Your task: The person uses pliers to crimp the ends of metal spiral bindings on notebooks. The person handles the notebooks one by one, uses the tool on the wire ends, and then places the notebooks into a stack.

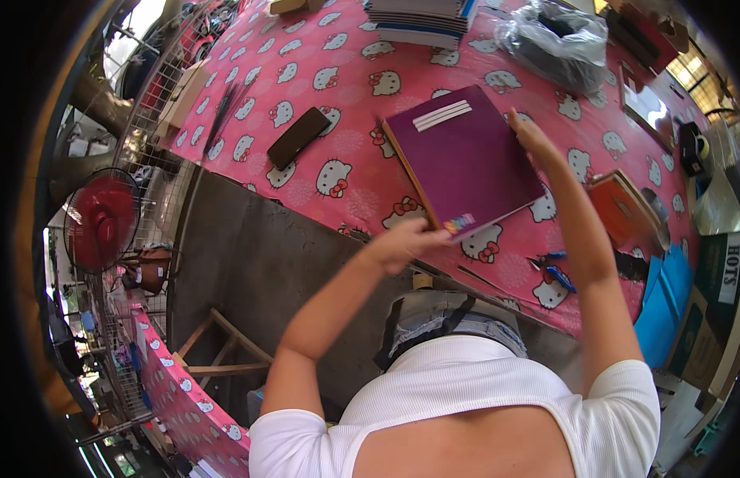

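Note:
A purple hardcover book (473,167) with white label strips near its top lies slightly tilted over the pink cartoon-print tablecloth (362,143). My left hand (403,244) grips its near left corner, fingers closed around the spine end. Along the far right edge, my right hand (531,137) holds the book, with its thumb side up and some fingers hidden behind the edge. Left of the book is a dark flat phone-like case (298,137). Blue-handled pliers or scissors (559,277) lie near my right forearm.
A stack of books (422,24) stands at the far side beside a clear plastic bag (557,48) with dark contents. An orange-red notebook (621,211) and blue sheets (665,303) are at the right. A red fan (104,219) and a wooden stool frame (222,350) are at the left.

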Available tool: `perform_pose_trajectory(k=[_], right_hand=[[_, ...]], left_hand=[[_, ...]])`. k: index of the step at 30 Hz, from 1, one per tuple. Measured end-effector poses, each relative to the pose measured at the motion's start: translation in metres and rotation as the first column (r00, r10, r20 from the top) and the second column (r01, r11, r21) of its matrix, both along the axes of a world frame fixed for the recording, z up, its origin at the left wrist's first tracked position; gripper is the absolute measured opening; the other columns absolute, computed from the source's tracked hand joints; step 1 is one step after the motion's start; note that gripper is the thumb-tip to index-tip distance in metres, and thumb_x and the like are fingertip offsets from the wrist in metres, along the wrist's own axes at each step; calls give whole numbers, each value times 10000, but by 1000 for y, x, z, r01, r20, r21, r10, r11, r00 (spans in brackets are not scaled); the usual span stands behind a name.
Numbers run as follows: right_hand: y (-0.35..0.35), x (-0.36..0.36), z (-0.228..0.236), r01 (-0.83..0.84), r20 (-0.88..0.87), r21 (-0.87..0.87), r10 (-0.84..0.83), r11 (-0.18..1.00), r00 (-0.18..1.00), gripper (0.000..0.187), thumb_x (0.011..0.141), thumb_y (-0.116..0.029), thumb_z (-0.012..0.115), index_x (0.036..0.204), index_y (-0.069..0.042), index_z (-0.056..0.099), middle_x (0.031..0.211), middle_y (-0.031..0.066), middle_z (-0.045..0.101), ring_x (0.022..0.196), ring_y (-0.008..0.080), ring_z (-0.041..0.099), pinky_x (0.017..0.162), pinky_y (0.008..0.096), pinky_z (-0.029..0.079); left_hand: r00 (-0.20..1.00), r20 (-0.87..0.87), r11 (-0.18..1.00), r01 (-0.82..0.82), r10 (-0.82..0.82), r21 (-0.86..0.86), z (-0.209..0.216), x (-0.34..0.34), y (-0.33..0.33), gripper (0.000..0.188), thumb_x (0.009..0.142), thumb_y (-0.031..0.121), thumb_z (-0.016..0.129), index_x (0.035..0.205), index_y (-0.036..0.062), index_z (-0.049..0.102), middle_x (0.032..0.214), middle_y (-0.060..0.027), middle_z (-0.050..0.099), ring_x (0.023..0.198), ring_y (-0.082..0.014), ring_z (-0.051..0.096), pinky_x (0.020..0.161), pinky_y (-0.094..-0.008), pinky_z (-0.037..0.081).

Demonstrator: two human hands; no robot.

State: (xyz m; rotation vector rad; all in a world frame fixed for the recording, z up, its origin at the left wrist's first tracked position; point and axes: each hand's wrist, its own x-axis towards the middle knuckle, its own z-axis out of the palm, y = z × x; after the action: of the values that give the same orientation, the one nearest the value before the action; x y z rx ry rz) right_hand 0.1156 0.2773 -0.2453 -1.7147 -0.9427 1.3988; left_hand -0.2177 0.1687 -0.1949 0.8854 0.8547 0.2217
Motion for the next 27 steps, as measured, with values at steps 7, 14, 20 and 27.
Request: perform_pose_trajectory(k=[7, 14, 20, 27], right_hand=[[126, -118, 57, -761, 669, -172, 641, 625, 375, 539, 852, -489, 553, 915, 31, 676, 813, 178, 666, 791, 265, 635, 744, 396, 467], [123, -200, 76, -966, 784, -191, 619, 173, -44, 397, 849, -408, 597, 941, -33, 686, 912, 164, 668, 906, 311, 626, 813, 435, 450], [-15, -108, 107, -621, 665, 607, 112, 496, 739, 505, 763, -226, 721, 1229, -102, 572, 1350, 126, 491, 1218, 321, 477, 1001, 426, 387], [-270, 6, 51, -198, 947, 16, 48, 980, 318, 689, 706, -224, 756, 1311, -50, 475, 1425, 187, 383, 1295, 395, 362, 1054, 475, 301]], left_hand=[[926, 264, 896, -142, 270, -421, -24, 96, -26, 777, 813, 147, 716, 1402, -10, 235, 1398, -141, 334, 1141, -212, 506, 970, -389, 416], [932, 314, 970, 222, -182, -98, 29, 98, 30, 507, 866, 286, 663, 1241, -24, 521, 1117, -113, 591, 1017, -158, 575, 891, -312, 454], [996, -92, 875, 39, 7, 483, 56, -32, 121, 404, 886, 235, 663, 1227, 35, 582, 1058, -63, 667, 971, -127, 617, 857, -272, 493], [951, -62, 872, -250, 303, 420, -36, -77, 212, 745, 931, 599, 390, 1378, 2, 387, 1313, -97, 508, 1235, -185, 456, 1040, -318, 355]])
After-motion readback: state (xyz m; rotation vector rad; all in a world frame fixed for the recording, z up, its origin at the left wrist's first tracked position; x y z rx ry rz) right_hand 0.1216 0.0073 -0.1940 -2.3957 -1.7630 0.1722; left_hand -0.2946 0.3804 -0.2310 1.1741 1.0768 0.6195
